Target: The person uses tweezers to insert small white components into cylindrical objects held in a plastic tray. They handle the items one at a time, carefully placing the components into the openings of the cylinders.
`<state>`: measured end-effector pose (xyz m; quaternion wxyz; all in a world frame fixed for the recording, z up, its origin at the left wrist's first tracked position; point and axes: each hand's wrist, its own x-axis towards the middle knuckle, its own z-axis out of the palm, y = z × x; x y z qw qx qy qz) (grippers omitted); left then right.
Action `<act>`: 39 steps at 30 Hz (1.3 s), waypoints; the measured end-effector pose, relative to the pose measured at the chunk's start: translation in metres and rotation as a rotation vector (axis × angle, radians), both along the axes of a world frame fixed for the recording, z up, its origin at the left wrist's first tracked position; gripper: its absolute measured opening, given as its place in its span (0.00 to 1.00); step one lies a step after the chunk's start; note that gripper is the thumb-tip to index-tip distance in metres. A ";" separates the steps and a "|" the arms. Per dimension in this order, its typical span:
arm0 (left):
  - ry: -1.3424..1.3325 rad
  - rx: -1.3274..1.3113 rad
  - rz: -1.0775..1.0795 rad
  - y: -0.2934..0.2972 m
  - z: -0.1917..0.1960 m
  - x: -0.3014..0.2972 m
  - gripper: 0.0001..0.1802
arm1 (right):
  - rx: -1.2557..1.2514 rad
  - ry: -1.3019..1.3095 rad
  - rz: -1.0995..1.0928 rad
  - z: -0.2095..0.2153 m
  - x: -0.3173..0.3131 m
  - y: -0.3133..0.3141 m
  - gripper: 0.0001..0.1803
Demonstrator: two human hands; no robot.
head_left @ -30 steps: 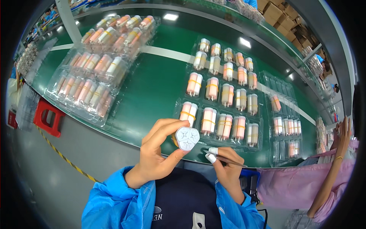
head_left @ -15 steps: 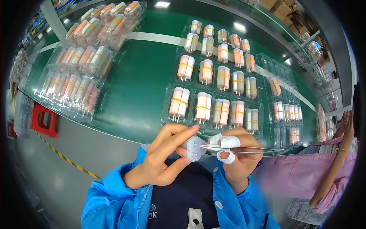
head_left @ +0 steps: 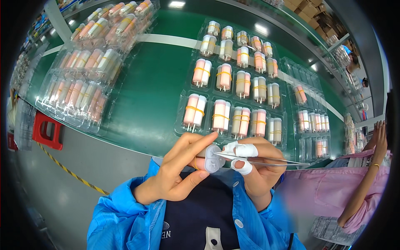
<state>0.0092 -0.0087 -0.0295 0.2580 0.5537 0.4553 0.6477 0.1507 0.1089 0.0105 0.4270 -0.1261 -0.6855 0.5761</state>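
Between the fingers and thumb of my left hand (head_left: 177,168) is a banded pair of cylinders (head_left: 213,160), its pale grey end face turned toward my right. Part of its body is hidden by my fingers. My right hand (head_left: 260,166), with white tape around several fingertips, grips metal tweezers (head_left: 277,161). The tweezer tips touch or nearly touch the grey end face; I cannot tell which. Just beyond my hands lies a clear plastic tray (head_left: 180,125) with rows of pink, white and grey cylinder pairs (head_left: 221,116), each wrapped in a yellow rubber band, most showing metal prongs.
Stacked clear trays of similar cylinders (head_left: 75,98) stand at the left of the green table (head_left: 146,91). Another tray (head_left: 306,104), partly filled, lies at the right. A red stool (head_left: 48,130) is on the floor at left. A co-worker's pink sleeve (head_left: 354,196) is close at right.
The tweezer tips have shifted slightly up and left across the end face. My left hand has tilted the cylinder pair a little, and the thin prongs on its face stand out less.
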 end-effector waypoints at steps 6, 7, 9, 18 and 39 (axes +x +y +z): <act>0.032 -0.004 -0.013 0.000 0.001 -0.001 0.31 | 0.024 -0.002 0.013 -0.004 -0.001 0.002 0.12; 0.027 -0.006 -0.014 -0.001 0.001 -0.001 0.31 | 0.016 -0.001 0.015 -0.004 -0.001 0.002 0.12; 0.018 -0.009 -0.018 -0.001 0.001 -0.001 0.30 | 0.005 0.004 0.017 -0.005 -0.001 0.001 0.11; 0.028 -0.008 -0.005 -0.001 -0.001 -0.002 0.31 | 0.014 0.003 0.008 -0.008 -0.003 0.000 0.10; 0.121 -0.036 0.022 -0.002 -0.002 -0.008 0.29 | 0.134 -0.142 0.054 0.002 -0.005 0.004 0.07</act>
